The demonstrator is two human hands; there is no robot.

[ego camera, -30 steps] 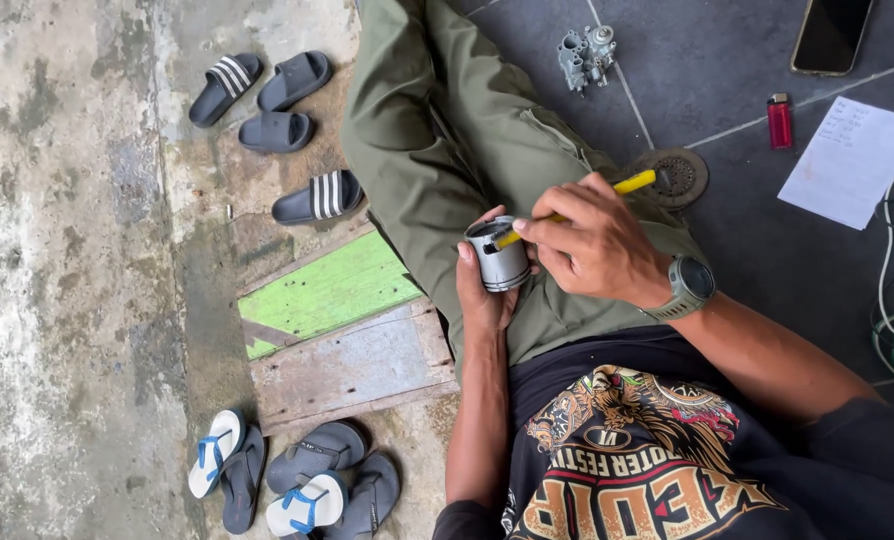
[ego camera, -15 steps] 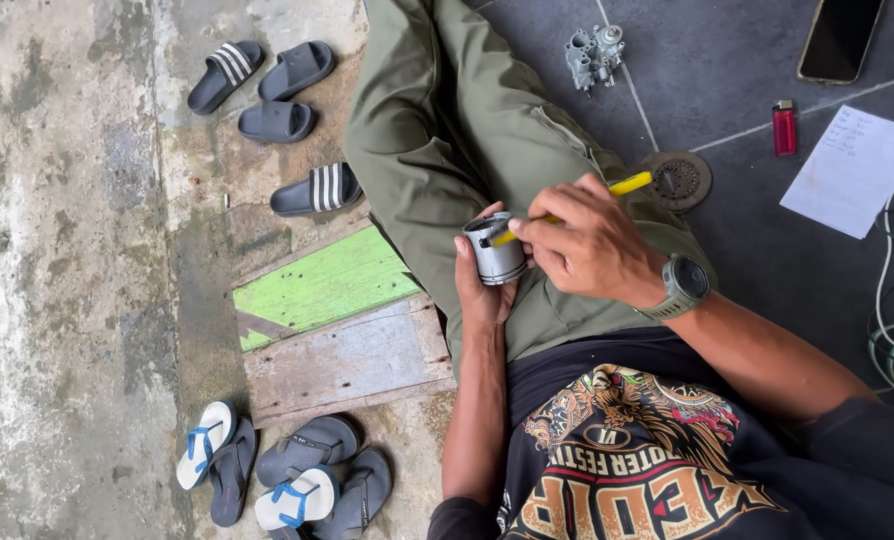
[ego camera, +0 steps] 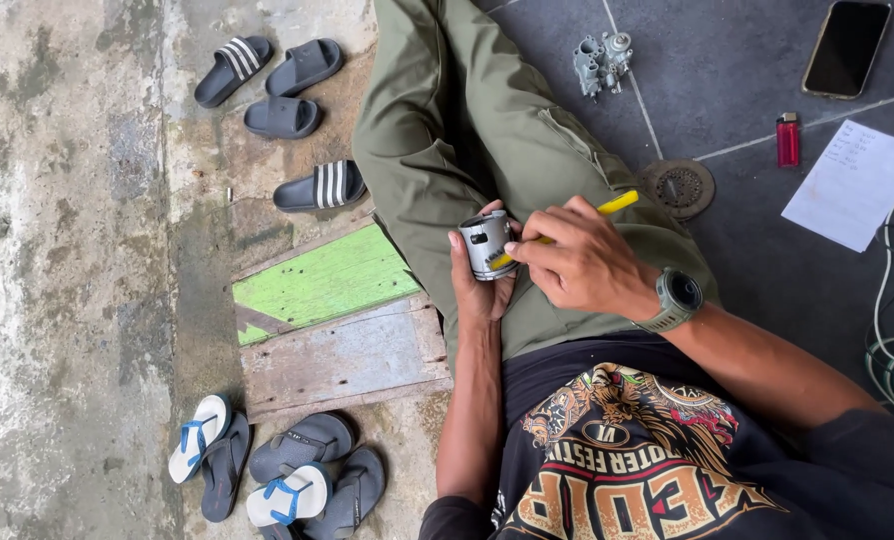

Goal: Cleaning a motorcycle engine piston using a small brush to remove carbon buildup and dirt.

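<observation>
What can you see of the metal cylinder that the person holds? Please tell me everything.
The cylinder is short, grey and looks like dull metal, with a round hole in its side wall. It lies tilted above the lap, over the green trousers. The left hand cups it from below, fingers around its wall. The right hand presses a yellow tool against its side. Its far side is hidden.
</observation>
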